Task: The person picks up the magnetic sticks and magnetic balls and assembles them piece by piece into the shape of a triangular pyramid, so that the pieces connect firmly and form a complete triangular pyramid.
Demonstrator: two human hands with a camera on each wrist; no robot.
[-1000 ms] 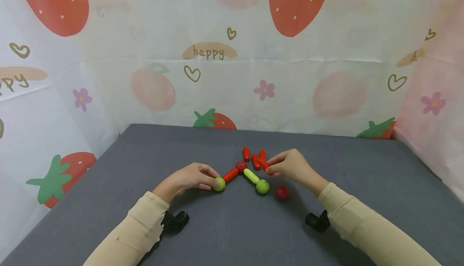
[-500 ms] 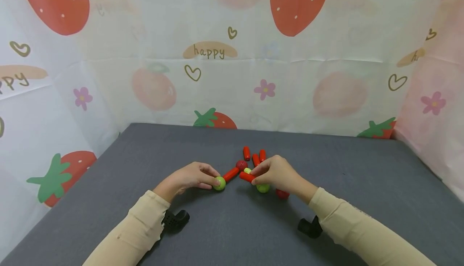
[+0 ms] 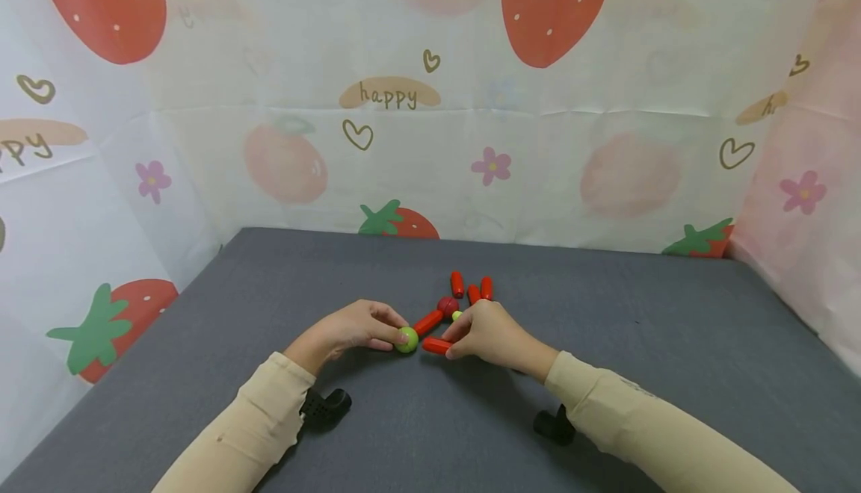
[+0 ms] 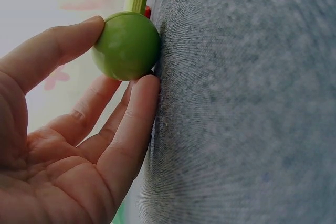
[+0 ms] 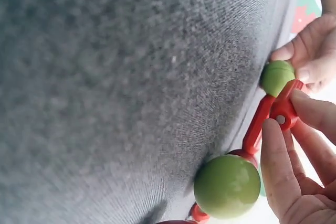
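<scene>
My left hand (image 3: 353, 332) pinches a green ball (image 3: 406, 340) between thumb and fingers, low over the table. A red rod (image 3: 427, 323) runs from that ball to a red ball (image 3: 448, 307). My right hand (image 3: 494, 336) pinches a second red rod (image 3: 436, 345), its free end pointing left near the green ball, apart from it. In the right wrist view this held rod (image 5: 283, 109) shows a silvery round spot, and another green ball (image 5: 227, 186) sits beyond the fingers. The yellow-green rod (image 3: 457, 316) is mostly hidden by my right hand.
Behind my right hand, red rods lie loose: one at left (image 3: 457, 284), one in the middle (image 3: 474, 294), one at right (image 3: 486, 288). Part of a red ball (image 5: 178, 222) shows at the right wrist view's lower edge. A printed cloth (image 3: 538, 142) hangs behind the grey table (image 3: 323, 269).
My right hand has carried its red rod leftward from the loose rods, across the yellow-green rod, toward the left green ball. My left hand keeps its hold and place.
</scene>
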